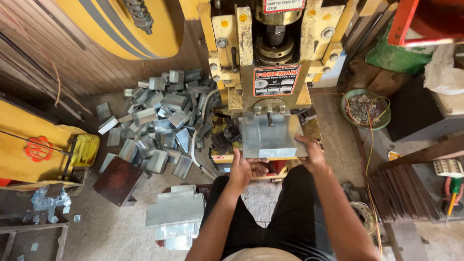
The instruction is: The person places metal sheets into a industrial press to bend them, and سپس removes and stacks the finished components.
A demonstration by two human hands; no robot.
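Observation:
A flat square sheet of grey metal (271, 137) lies on the bed of a yellow press machine (270, 58), under its ram. My left hand (243, 168) grips the sheet's near left corner from below. My right hand (311, 153) holds its near right edge, fingers curled over the rim. Both forearms reach forward from my lap, above my black trousers.
A heap of bent grey metal pieces (162, 121) covers the floor left of the press. A stack of flat sheets (176, 215) sits by my left knee. A green bowl of small scrap (365, 108) stands to the right, with wires trailing. A large yellow flywheel (125, 24) is upper left.

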